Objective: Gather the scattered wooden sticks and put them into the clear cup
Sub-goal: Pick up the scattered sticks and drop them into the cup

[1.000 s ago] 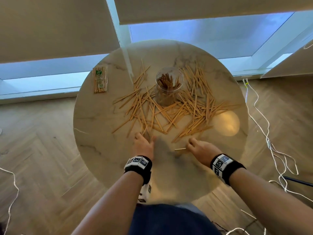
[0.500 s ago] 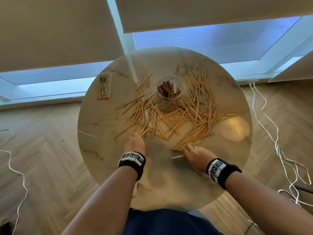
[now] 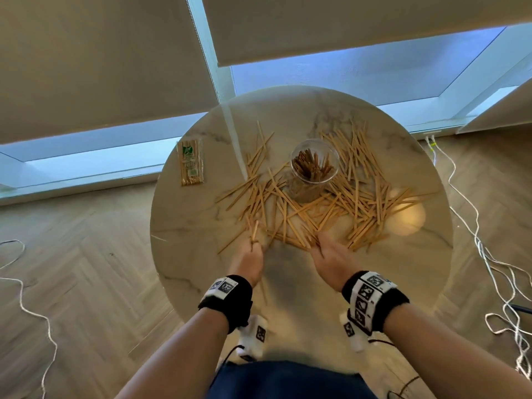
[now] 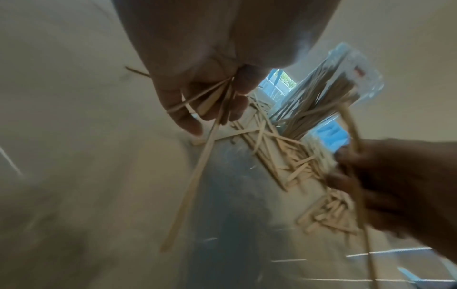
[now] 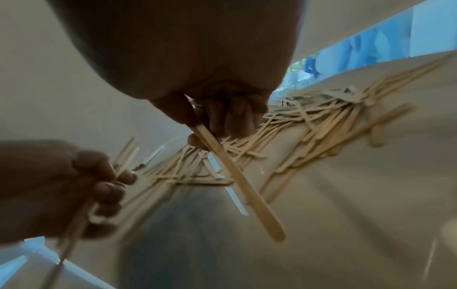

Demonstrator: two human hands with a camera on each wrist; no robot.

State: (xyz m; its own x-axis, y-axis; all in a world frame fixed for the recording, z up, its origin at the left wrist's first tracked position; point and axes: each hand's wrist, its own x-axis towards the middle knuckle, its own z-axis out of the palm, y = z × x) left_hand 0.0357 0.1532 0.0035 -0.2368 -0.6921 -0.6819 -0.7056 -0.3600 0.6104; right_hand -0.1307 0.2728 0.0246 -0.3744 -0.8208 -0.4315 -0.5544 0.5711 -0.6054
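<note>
A round marble-patterned table [image 3: 184, 226] carries a clear plastic cup [image 3: 313, 171], upright a little beyond its centre and already partly filled with standing wooden sticks. Around the cup lie the scattered flat light-wood sticks [image 3: 357, 197], in a loose heap that touches the cup's base on its near side, fans out on both sides of the cup and runs on the right almost to the table's rim. Well apart from the cup, by the far left rim, lies a sealed clear packet of wooden sticks [image 3: 190, 162].

The left hand [image 3: 249, 262] is at the near left fringe of the heap, nearer the person than the cup. Its grip is closed: the left wrist view shows fingers [image 4: 188, 119] and thumb curled round a small bundle of sticks [image 4: 210, 109], with one long stick trailing down toward the table. The right hand [image 3: 331, 259] is at the near edge of the heap, just right of the left hand and also on the near side of the cup. Its fingers [image 5: 230, 115] are curled tightly, pinching one flat rounded-end stick [image 5: 237, 176] that slants down and away from the palm.

Between the heap's near edge and the table's near rim is a band of bare tabletop, where both wrists are. White cables [image 3: 489, 254] lie on the herringbone wooden floor [image 3: 86, 254] beyond the table's rim on both sides of it.
</note>
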